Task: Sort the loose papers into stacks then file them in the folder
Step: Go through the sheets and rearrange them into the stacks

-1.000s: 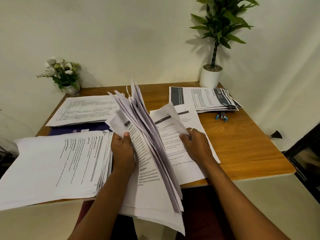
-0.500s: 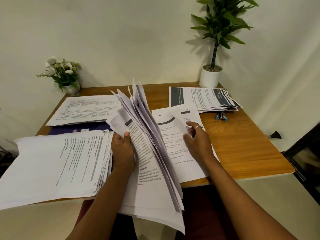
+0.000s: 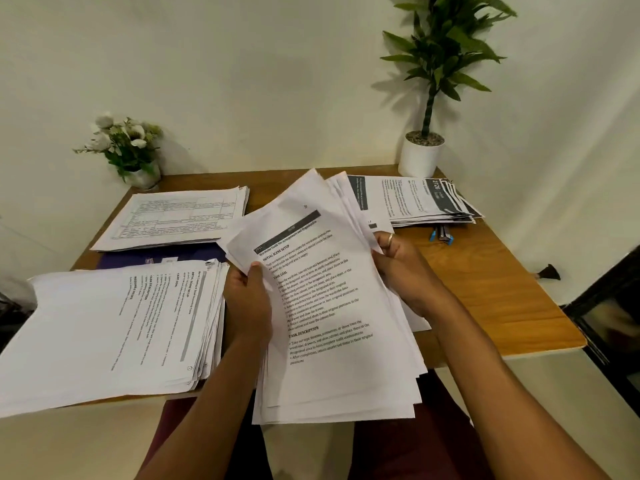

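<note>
the person holds a thick bundle of loose papers (image 3: pixel 329 323) in both hands, over the near edge of the wooden table (image 3: pixel 502 289), with its lower end hanging out past the table above the lap. the top sheet faces up, printed, with a dark bar across its heading. the left hand (image 3: pixel 247 303) grips the bundle's left edge, thumb pressed on the top sheet and fingers curled underneath. the right hand (image 3: pixel 398 268) clasps the right edge, fingers bent round the sheets, a ring (image 3: pixel 390 238) on one finger.

just left of the bundle lies a big near stack (image 3: pixel 104 327) of printed pages, turned sideways and overhanging the table's front. behind it a purple folder (image 3: pixel 166 256) lies flat, mostly covered, with a far-left stack (image 3: pixel 173 216) of pages printed with a table resting partly on it. at the far right sits a stack with dark headers (image 3: pixel 415 199), fanned a little, and some small blue items (image 3: pixel 441 233) just in front of it; i cannot tell what they are. a flower pot (image 3: pixel 128 147) stands at the back left corner, a potted plant (image 3: pixel 420 157) at the back right.
</note>
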### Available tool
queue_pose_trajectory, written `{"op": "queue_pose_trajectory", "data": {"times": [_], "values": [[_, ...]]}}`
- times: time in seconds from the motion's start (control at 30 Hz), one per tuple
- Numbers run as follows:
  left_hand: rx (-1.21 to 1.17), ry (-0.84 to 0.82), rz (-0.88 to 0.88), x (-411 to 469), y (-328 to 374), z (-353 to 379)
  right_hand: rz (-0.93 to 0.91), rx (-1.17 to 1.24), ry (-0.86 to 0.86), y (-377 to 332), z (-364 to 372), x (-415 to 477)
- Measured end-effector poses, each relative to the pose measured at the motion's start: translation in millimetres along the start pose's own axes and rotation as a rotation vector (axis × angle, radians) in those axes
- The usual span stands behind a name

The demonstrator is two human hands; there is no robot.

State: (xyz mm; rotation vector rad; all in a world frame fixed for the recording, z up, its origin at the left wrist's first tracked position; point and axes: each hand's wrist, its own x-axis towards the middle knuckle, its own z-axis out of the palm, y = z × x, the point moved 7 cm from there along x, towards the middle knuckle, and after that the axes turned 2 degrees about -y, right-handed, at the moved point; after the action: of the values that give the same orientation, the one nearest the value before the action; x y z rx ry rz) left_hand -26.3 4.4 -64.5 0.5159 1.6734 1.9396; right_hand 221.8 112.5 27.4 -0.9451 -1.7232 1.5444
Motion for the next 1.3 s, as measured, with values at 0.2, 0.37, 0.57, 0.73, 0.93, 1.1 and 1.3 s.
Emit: {"op": "queue_pose_trajectory", "data": {"times": [0.2,0.37,0.57,0.73,0.93,1.1,1.3], "values": [[0.096,0.002,0.032,-3,7,0,0.027,-0.009,-0.013,0,-1,-2],[0.219,-0.031,0.095,-14,25,7,0.095,0.001,0.012,17,-16,0],[0.300,-0.076,0.113,-15,28,16,0.173,-0.696,0.446,45,-61,21],[0.481,-0.076,0.125,-9,33,25,0.310,-0.914,0.420,58,-59,43],[0.677,-0.118,0.094,9,30,30,0.341,-0.778,0.343,59,-62,60],[1.078,-0.101,0.271,-7,50,40,0.410,-0.730,0.286,64,-68,61],[1.168,-0.442,0.111,-77,42,101,0.279,-0.369,0.423,66,-81,54]]}}
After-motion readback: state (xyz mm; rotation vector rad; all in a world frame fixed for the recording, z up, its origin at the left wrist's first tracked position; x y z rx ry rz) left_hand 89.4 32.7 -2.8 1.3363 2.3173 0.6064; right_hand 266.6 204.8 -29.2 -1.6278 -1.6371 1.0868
